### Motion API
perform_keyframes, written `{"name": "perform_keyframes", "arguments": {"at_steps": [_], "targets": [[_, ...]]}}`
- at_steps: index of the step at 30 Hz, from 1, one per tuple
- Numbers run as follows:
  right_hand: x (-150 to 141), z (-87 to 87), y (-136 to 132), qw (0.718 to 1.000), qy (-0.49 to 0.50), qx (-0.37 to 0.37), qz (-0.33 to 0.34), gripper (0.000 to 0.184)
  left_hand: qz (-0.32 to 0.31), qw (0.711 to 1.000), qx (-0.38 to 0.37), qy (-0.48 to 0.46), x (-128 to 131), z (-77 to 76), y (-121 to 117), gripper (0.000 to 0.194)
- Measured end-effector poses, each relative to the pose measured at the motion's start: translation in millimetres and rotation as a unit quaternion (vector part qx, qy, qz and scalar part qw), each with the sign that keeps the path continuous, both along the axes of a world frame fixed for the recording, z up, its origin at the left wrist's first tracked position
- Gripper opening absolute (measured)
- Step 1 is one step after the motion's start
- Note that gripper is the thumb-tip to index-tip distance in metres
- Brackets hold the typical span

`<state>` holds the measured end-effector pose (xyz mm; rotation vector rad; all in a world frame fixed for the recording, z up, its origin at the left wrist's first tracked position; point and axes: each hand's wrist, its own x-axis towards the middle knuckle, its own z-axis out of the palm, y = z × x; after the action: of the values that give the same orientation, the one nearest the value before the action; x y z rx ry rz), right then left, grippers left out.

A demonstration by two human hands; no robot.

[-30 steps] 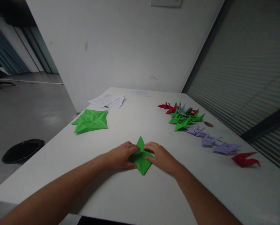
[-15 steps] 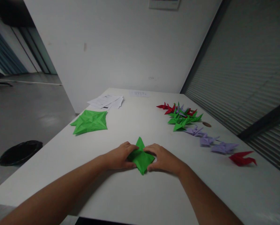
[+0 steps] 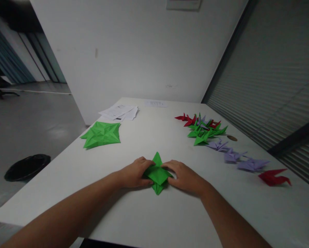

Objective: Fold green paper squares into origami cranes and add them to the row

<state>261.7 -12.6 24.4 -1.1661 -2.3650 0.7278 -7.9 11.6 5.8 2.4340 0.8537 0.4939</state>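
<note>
A partly folded piece of green origami paper (image 3: pixel 158 175) lies on the white table (image 3: pixel 133 213) in front of me. One point of it reaches away from me, and a raised flap stands over the point on the near side. My left hand (image 3: pixel 137 173) is closed on its left edge, thumb on the near side and fingers on the far side. On the right edge my right hand (image 3: pixel 183 175) holds it the same way, thumb and fingers curled around the side. The fingertips partly cover both side edges.
Creased green sheets (image 3: pixel 102 134) lie on the left, with printed papers (image 3: pixel 118 112) behind. Folded green cranes (image 3: pixel 203 134), red ones and purple cranes (image 3: pixel 251 164) line the right side, a red crane (image 3: pixel 275 177) nearest. A black-lined bin (image 3: pixel 27 167) stands on the floor at left.
The near top flap of the green paper has lifted away from the near point, uncovering the layer beneath. Both hands stay at its sides. The view has shifted slightly.
</note>
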Motion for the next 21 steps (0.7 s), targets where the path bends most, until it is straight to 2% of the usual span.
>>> {"name": "perform_keyframes", "arguments": {"at_steps": [3,7,12,16,21], "targets": [[-4.6,-5.7,3.1,1.000,-0.018,0.019,-0.011,0.041,0.017,1.000,0.015,0.006,3.0,-3.3,1.0,0.058],[-13.3,-12.4,6.3,0.998,-0.028,0.019,-0.058,0.044,0.051,0.999,0.009,0.005,5.9,-9.5,2.4,0.050],[-18.5,-18.3,7.1,0.995,0.025,-0.013,-0.091,0.045,0.111,0.994,-0.007,0.004,10.6,-13.8,2.0,0.046],[-21.6,-20.9,7.5,0.993,0.048,-0.013,-0.106,0.039,0.139,0.990,-0.019,-0.003,16.7,-11.8,-0.3,0.040],[-27.0,-18.1,5.9,0.990,0.035,-0.003,-0.136,0.043,0.151,0.988,-0.038,-0.016,23.0,-5.2,-5.0,0.034]]}}
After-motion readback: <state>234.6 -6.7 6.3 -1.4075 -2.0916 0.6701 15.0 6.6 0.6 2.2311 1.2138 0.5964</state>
